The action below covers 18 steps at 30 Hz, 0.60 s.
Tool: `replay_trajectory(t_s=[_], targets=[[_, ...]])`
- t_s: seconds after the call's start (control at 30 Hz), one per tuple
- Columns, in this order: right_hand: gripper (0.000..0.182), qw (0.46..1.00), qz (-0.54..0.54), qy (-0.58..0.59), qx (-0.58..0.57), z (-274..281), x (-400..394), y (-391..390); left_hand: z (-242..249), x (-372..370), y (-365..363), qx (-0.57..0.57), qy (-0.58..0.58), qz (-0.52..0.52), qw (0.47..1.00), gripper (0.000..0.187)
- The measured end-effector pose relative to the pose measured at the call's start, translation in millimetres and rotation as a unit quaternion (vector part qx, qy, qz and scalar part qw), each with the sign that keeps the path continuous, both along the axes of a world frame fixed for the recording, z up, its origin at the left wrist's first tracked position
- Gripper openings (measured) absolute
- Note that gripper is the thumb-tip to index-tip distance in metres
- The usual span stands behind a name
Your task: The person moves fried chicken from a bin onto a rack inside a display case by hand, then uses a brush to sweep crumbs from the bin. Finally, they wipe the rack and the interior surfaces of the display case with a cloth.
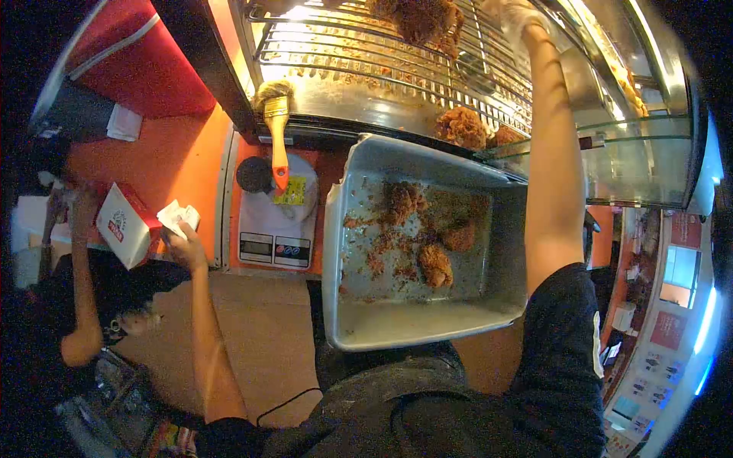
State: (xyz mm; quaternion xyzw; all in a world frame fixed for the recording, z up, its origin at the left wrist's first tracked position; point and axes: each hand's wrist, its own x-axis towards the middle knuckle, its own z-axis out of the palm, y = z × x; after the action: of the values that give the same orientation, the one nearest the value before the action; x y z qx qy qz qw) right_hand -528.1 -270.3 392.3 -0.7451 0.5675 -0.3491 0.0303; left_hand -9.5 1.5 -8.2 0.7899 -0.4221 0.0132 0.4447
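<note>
My left hand is closed around a folded white paper with some print on it, beside a white and red box. My right arm stretches into the lit display warmer, over its wire rack. At the top edge my right hand seems to wear a clear plastic glove; its fingers are smeared and partly cut off. Left of it, fried chicken lies on the rack, with another fried piece near the front. Below, a grey metal pan holds several fried pieces and loose crumbs.
A brush with a yellow and red handle rests at the warmer's front edge, its handle over a digital scale. Glass panels stand at the right. At the left, another person's hand is near the counter.
</note>
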Motion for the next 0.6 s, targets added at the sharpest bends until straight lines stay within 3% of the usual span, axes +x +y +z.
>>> replay_trajectory(t_s=[0.17, 0.27, 0.47, 0.6], targets=[[0.035, 0.999, -0.004, 0.032, -0.019, -2.9, -8.6, 0.7, 29.2, -16.3, 1.4, 0.049, 0.02, 0.016, 0.998, 0.036], [0.035, 0.998, -0.022, 0.059, -0.022, -0.3, -8.6, -22.4, 18.3, -7.0, -1.3, 0.023, -0.058, 0.011, 0.998, 0.035], [0.035, 0.993, -0.053, 0.106, -0.011, -3.0, -8.5, -50.0, -0.4, 1.8, 0.1, 0.009, 0.006, 0.001, 1.0, 0.034], [0.036, 0.991, -0.061, 0.121, -0.007, -3.0, -11.0, -58.6, 22.5, -15.4, -0.2, 0.028, 0.037, 0.014, 0.999, 0.033]])
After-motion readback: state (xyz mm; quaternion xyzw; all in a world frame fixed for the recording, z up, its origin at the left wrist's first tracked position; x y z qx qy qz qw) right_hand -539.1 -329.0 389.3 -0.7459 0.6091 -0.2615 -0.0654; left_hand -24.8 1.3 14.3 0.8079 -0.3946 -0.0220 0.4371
